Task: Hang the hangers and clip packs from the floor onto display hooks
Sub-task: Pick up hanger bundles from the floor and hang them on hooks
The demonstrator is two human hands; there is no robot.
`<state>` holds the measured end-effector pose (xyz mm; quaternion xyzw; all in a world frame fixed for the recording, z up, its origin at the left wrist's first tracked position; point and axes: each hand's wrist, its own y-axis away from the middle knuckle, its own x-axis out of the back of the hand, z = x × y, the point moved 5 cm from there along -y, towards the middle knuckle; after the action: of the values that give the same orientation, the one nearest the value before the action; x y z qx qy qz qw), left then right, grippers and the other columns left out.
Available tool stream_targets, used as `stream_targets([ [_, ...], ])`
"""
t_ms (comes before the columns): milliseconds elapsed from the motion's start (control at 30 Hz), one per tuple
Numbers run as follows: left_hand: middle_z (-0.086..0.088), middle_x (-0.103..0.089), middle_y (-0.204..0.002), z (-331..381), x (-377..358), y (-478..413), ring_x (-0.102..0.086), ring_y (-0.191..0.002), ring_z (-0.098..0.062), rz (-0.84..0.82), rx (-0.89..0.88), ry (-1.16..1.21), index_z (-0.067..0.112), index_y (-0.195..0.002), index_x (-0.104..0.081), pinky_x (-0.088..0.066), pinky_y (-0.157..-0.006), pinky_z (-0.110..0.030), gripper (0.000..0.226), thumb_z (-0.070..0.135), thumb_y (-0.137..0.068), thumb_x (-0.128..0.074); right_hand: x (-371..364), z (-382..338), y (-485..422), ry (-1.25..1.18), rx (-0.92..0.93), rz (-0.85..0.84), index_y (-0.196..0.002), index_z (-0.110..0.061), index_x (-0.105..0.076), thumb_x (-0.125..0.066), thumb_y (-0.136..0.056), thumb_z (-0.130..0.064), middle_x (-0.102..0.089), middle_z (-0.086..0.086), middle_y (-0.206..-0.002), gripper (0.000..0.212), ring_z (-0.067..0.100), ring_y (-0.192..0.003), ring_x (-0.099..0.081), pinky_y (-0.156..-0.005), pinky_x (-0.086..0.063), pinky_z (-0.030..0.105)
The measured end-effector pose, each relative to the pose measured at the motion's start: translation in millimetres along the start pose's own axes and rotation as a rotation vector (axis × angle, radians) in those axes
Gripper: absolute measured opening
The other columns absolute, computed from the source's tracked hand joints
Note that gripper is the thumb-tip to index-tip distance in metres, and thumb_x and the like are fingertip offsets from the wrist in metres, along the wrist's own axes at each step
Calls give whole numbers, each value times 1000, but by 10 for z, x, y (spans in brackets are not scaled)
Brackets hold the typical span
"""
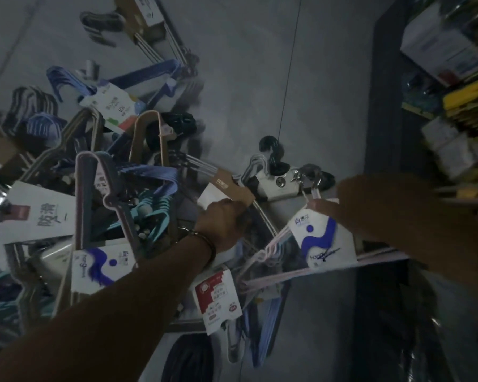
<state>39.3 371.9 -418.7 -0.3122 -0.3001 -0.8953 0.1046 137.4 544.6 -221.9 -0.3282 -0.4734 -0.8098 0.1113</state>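
Note:
A heap of bundled hanger packs (116,172) in blue, teal, pink and grey lies on the grey floor (246,78), most with white card labels. My left hand (224,224), a bracelet on its wrist, is closed around a metal hanger bundle with a brown card sleeve (233,188). My right hand (370,208) grips the top of a pink hanger pack with a white and blue label (319,241), which is tilted and lifted a little off the heap. The picture is dim and blurred.
Dark shelving (384,106) stands at the right, stocked with white boxes (439,48) and yellow packs (469,100). A white clip pack with a dark hook (276,180) lies just beyond my hands. A red-and-white labelled pack (218,299) lies nearest me.

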Motion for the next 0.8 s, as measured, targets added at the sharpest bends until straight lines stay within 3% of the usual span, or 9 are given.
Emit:
stream_targets([
  [133,0,-80,-107,344,343,557,-74,-104,-21,-196,110,833,26,-106,-78,-55,-100,-44,62,74,-96,-42,-129,0,416,-301,59,188,-68,-19,-57,-27,-81,-90,-58,0,-54,79,13,-45,-59,-53,-52,29],
  [233,7,-79,-105,445,637,1087,-72,-98,-4,-240,-3,849,25,-106,-75,-57,-97,-36,37,57,-100,-59,1,-236,587,-408,85,218,-71,-24,-59,-29,-76,-90,-61,-3,-52,73,4,-41,-58,-50,-53,26],
  [300,6,-77,-106,284,779,1319,-72,-98,-5,-86,-63,677,28,-112,-71,-59,-93,-40,23,45,-97,-68,133,-313,725,-514,91,220,-67,-23,-58,-31,-76,-91,-63,-5,-52,73,6,-42,-60,-52,-56,29],
  [400,17,-67,-119,21,1137,1839,-64,-109,0,321,-53,554,33,-119,-65,-51,-93,-20,25,27,-97,-73,450,-394,996,-610,67,250,-61,-24,-53,-44,-88,-79,-62,-7,-50,62,5,-41,-59,-47,-48,28],
  [500,8,-54,-119,-185,1426,2491,-53,-112,-12,710,191,424,28,-121,-58,-44,-92,-25,34,39,-94,-75,671,-585,1228,-705,18,273,-64,-30,-52,-46,-96,-67,-65,-3,-59,49,6,-46,-59,-46,-46,27],
  [600,-1,-63,-128,-441,1232,2756,-67,-116,-24,432,511,1125,25,-127,-59,-60,-88,-38,54,62,-90,-71,442,-1043,1303,-1050,-126,171,-75,-17,-63,-31,-96,-76,-66,4,-59,71,11,-43,-57,-43,-41,25],
  [667,-3,-71,-132,-461,1190,2856,-71,-118,-30,188,518,1448,25,-136,-58,-56,-99,-51,63,69,-92,-63,153,-1560,1345,-1214,-156,115,-86,-14,-65,-23,-92,-77,-61,5,-63,76,15,-51,-55,-47,-39,27],
  [733,-7,-74,-126,-469,1317,2879,-73,-111,-36,142,379,1445,20,-135,-56,-56,-97,-55,47,55,-104,-52,-92,-2096,1441,-1366,-171,125,-106,-15,-65,-24,-92,-77,-65,3,-84,76,16,-72,-62,-64,-52,34],
  [800,-11,-76,-111,-557,1406,2837,-73,-98,-38,221,321,1301,19,-126,-59,-60,-87,-57,29,40,-107,-55,-305,-2534,1560,-1563,-252,99,-132,-16,-60,-35,-90,-85,-66,8,-125,85,24,-113,-64,-103,-51,41],
])
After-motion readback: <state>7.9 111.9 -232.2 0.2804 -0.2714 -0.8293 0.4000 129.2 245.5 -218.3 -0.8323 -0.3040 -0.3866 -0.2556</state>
